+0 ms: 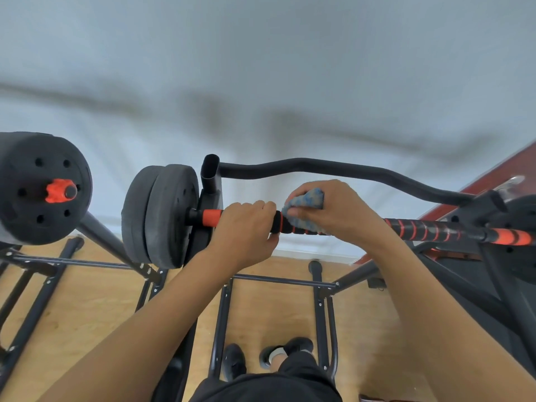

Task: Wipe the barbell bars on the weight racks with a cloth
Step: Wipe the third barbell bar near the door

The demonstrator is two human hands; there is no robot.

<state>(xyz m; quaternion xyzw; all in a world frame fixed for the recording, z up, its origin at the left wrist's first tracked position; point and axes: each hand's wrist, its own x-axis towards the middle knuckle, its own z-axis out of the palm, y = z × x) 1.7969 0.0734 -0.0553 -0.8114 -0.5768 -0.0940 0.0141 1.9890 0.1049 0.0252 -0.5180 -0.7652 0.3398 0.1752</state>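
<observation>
The left hand [243, 227] is closed around the bar [420, 227], with the fingers curled over the top. Just to its right, the right hand [333, 210] presses a blue cloth [307, 200] on the same bar and grips both together. The two hands almost touch. The bar is black with orange stripes and lies across the rack [278, 279], whose frame stands below the hands.

Left of the left hand, two black plates [162, 216] sit on the bar, close to an orange sleeve. Further left there is a second barbell [26, 198] with an orange collar. Behind the hands a curved bar [319, 166] runs parallel, and the right hand hides a small part of it. Far below the hands are the wooden floor [87, 300] and the person's dark shoes [235, 362].
</observation>
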